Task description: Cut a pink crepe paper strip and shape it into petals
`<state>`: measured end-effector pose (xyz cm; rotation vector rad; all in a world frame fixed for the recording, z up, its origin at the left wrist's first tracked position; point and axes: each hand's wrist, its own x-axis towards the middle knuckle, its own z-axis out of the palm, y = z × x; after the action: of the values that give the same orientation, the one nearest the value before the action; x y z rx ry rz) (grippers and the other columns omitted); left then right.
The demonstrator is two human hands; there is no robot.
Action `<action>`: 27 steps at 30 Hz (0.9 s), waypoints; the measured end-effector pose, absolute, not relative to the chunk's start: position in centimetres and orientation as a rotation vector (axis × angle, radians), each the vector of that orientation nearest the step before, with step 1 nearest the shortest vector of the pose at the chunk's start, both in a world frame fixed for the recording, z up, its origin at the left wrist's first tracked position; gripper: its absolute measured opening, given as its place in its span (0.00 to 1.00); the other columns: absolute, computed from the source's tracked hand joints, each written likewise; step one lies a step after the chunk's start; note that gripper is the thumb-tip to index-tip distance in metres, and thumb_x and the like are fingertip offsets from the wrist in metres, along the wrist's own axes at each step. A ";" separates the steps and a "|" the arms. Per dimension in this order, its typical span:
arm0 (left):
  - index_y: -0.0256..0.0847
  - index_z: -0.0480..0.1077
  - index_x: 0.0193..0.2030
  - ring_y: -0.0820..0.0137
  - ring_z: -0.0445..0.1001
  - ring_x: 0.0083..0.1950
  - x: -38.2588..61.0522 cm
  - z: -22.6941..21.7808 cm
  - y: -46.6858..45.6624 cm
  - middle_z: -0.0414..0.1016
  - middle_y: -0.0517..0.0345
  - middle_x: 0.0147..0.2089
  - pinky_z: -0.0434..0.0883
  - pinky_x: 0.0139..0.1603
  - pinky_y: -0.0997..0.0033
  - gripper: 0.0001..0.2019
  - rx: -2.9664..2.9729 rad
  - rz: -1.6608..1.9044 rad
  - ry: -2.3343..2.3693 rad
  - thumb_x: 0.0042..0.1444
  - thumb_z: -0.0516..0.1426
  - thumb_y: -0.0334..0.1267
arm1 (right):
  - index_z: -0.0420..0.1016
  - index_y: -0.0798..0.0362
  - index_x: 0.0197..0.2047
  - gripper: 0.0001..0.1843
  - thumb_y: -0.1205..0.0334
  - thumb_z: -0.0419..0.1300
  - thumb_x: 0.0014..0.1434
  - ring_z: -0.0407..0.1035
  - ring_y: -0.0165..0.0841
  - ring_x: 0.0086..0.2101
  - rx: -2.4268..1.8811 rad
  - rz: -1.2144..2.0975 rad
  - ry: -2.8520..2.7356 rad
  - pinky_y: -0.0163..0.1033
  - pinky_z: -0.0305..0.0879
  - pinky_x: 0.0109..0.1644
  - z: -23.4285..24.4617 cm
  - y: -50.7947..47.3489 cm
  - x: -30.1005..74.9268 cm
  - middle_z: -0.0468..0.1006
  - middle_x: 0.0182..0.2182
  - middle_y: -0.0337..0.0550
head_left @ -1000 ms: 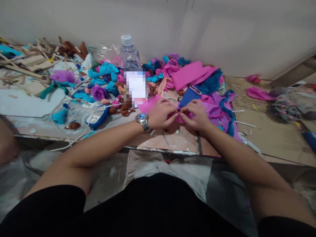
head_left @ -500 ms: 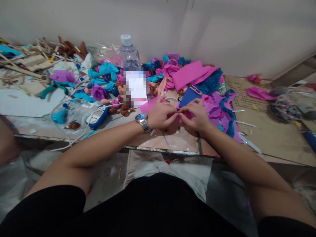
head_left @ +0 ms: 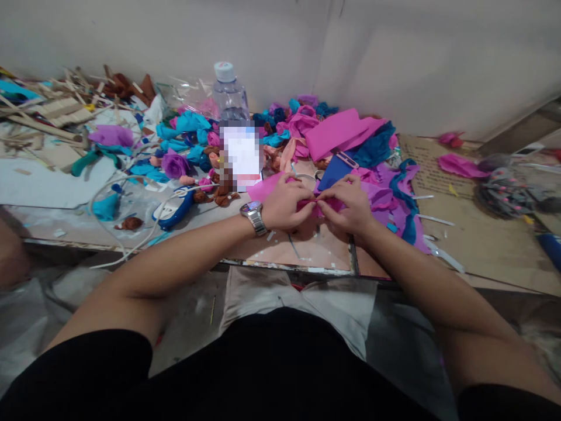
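A piece of pink crepe paper (head_left: 265, 186) is pinched between my two hands just above the table's front part. My left hand (head_left: 287, 203), with a steel-banded watch (head_left: 253, 217) at its wrist, closes thumb and fingers on it. On the other side my right hand (head_left: 346, 204) grips it the same way, the fingertips of both hands almost touching. My fingers cover most of the gripped part. Right behind the hands lie a dark blue card-like piece (head_left: 332, 171) with a pink clip (head_left: 346, 159) and a roll of tape (head_left: 304, 176).
A pixelated phone screen (head_left: 242, 155) stands before a clear bottle (head_left: 231, 96). Blue, purple and pink paper flowers (head_left: 175, 163) crowd the left, with a white cable (head_left: 124, 248) and wood sticks (head_left: 56, 111). Purple paper (head_left: 385, 193) and white scissors-like handles (head_left: 447, 257) lie right.
Both hands stay in nearly the same place on the pink crepe paper. The fingertips have shifted very slightly; the surroundings look unchanged.
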<state>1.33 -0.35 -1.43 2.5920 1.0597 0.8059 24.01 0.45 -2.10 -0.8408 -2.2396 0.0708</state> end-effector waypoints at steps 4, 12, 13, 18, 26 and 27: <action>0.44 0.78 0.38 0.56 0.78 0.50 1.4 -1.7 -0.2 0.84 0.53 0.41 0.64 0.65 0.45 0.13 2.558 0.782 1.083 0.64 0.52 0.43 | 0.81 0.45 0.40 0.08 0.53 0.62 0.67 0.76 0.41 0.34 -0.843 0.037 -2.261 0.57 0.59 0.58 -2.1 0.5 24.1 0.86 0.33 0.41; 0.43 0.75 0.34 0.63 0.75 0.40 1.3 -1.7 0.1 0.79 0.57 0.34 0.66 0.57 0.52 0.11 2.482 0.818 1.014 0.60 0.52 0.39 | 0.82 0.43 0.41 0.06 0.55 0.63 0.66 0.78 0.40 0.34 -0.777 0.015 -2.283 0.58 0.59 0.57 -1.7 0.4 24.0 0.87 0.33 0.39; 0.42 0.75 0.34 0.63 0.75 0.40 1.2 -1.6 0.0 0.79 0.57 0.34 0.66 0.56 0.53 0.11 2.475 0.819 1.010 0.61 0.52 0.39 | 0.82 0.43 0.41 0.05 0.55 0.64 0.66 0.78 0.40 0.34 -0.761 0.007 -2.278 0.58 0.59 0.57 -1.7 0.4 24.0 0.87 0.33 0.38; 0.42 0.75 0.36 0.63 0.75 0.41 1.2 -1.0 -0.3 0.80 0.57 0.35 0.65 0.55 0.53 0.17 2.429 0.833 1.000 0.69 0.49 0.45 | 0.82 0.43 0.41 0.05 0.59 0.63 0.65 0.78 0.40 0.34 -0.729 -0.025 -2.274 0.57 0.59 0.57 -1.5 0.2 23.9 0.87 0.33 0.38; 0.42 0.73 0.35 0.65 0.74 0.40 1.4 -1.1 -0.2 0.78 0.60 0.34 0.64 0.60 0.53 0.16 2.440 0.846 0.995 0.69 0.49 0.44 | 0.82 0.45 0.43 0.04 0.58 0.65 0.65 0.77 0.40 0.33 -0.701 -0.071 -2.272 0.57 0.59 0.57 -1.5 0.3 24.1 0.87 0.33 0.39; 0.42 0.73 0.34 0.65 0.74 0.40 1.4 -1.1 -0.2 0.79 0.60 0.34 0.64 0.60 0.53 0.16 2.439 0.840 1.000 0.68 0.49 0.44 | 0.82 0.46 0.42 0.04 0.59 0.65 0.65 0.77 0.40 0.33 -0.690 -0.081 -2.270 0.56 0.59 0.57 -1.5 0.3 24.0 0.87 0.33 0.39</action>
<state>1.39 -0.18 -1.11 2.4389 1.0003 0.8404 24.04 0.26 -1.51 -0.6897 -2.2696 -0.0805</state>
